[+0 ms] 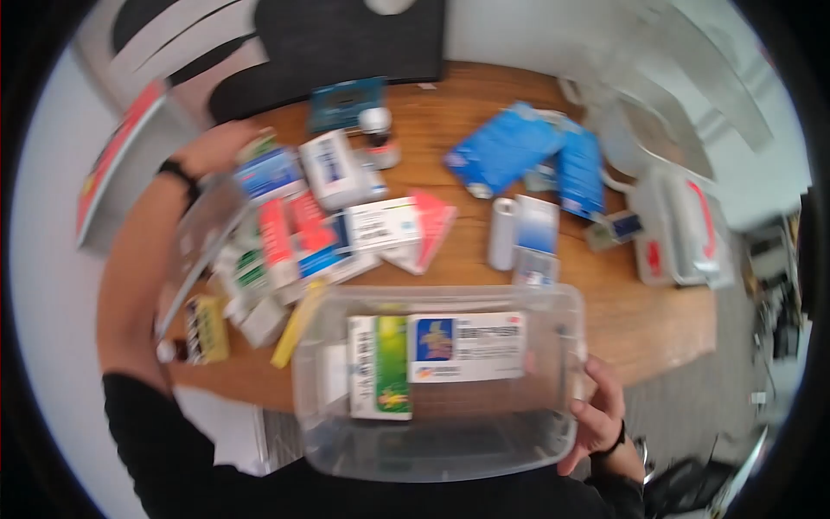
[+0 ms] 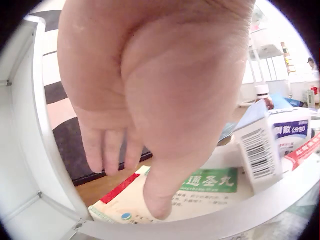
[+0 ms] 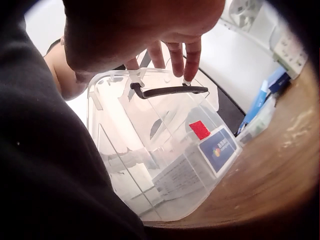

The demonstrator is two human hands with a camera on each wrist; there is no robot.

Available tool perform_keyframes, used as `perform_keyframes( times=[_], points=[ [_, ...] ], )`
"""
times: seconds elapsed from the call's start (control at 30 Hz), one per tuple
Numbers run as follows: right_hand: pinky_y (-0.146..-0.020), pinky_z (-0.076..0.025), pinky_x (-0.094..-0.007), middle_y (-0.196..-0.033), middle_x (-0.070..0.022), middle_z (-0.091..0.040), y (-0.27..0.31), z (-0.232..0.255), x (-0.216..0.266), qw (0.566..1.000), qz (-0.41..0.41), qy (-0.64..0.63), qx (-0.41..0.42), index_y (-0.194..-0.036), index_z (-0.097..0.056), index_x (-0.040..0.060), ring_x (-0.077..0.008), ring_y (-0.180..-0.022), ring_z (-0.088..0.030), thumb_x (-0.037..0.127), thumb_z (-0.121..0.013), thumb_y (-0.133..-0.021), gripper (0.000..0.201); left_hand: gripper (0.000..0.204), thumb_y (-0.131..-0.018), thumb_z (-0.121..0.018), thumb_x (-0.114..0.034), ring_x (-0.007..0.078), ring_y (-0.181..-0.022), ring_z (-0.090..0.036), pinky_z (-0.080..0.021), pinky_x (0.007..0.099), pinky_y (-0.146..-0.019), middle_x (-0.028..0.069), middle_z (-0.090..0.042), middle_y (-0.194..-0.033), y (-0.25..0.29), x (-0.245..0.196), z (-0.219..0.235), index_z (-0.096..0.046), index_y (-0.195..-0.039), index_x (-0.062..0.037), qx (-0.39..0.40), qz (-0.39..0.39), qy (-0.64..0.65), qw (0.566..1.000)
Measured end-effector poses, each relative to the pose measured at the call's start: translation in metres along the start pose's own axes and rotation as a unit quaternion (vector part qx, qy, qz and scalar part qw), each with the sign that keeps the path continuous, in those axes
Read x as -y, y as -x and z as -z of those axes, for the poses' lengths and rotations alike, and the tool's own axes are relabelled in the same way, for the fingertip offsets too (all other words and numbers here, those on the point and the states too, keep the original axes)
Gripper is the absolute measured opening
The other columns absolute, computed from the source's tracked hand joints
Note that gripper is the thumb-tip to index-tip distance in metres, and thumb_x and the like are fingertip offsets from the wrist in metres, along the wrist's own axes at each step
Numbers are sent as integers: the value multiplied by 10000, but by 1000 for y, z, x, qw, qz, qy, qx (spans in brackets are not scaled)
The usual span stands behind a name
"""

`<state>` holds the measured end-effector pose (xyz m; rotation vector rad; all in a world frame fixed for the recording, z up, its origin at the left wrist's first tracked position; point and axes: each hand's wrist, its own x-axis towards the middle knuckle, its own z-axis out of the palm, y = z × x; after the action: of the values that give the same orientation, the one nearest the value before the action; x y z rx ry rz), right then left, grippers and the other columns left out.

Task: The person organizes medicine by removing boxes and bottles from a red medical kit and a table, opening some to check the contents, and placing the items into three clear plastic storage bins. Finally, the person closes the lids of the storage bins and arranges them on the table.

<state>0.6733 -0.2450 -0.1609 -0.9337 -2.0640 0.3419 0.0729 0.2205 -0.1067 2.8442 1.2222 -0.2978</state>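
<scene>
My left hand reaches to the back left of the pile of medicine boxes. In the left wrist view, its thumb overlaps the face of a cream medicine box with a green label; the other fingers extend past it. The right hand grips the right rim of a clear plastic bin, fingers hooked over the edge. Inside the bin lie a green-and-white medicine box and a white medicine box with a blue panel. A black handle shows on the bin's end below the right fingers.
Several medicine boxes crowd the table's left side, with a brown bottle behind. Blue packets, a white cylinder and a clear case with a red handle stand to the right. A pale-edged clear panel leans by the left forearm.
</scene>
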Motion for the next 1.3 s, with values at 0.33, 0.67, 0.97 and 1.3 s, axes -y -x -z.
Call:
perform_keyframes(
  times=[0.33,0.67,0.97,1.3],
  points=[
    [-894,-604,-457,-1100,-194,-760,-61,45,-11,964,-238,116,-9,-1186,-741,8,-405,-1023,-738,126,-771,-990,231,551,-860,-749,55,398,-1360,-628,-481,481,-1170,167,-714,-1405,134,-207,96,-700,-1393,-75,-161,106,-48,980],
    [-1051,-535,-443,-1353,-161,-672,-99,83,-114,928,-158,337,3,-1352,-659,20,-379,-1257,-640,1,-728,-904,453,572,-920,-857,-520,389,-1123,-749,-581,515,-964,157,-735,-1280,196,-389,42,-715,-1253,-76,-314,-208,245,893],
    [-1072,-496,-451,-1297,-133,-724,-110,84,-174,848,-155,463,205,-1339,-685,88,-334,-1274,-658,53,-620,-945,401,526,-768,-979,-497,227,-956,-781,-590,437,-942,52,-799,-1074,180,-394,23,-776,-1054,-105,-259,-182,203,927],
    [-974,-582,-418,-1198,-193,-771,-141,89,-24,935,-190,298,6,-1292,-717,-20,-370,-1102,-747,58,-859,-831,488,458,-789,-968,-429,212,-931,-770,-577,401,-901,45,-799,-1030,178,-391,14,-781,-1031,-89,-273,-194,220,916]
  ],
)
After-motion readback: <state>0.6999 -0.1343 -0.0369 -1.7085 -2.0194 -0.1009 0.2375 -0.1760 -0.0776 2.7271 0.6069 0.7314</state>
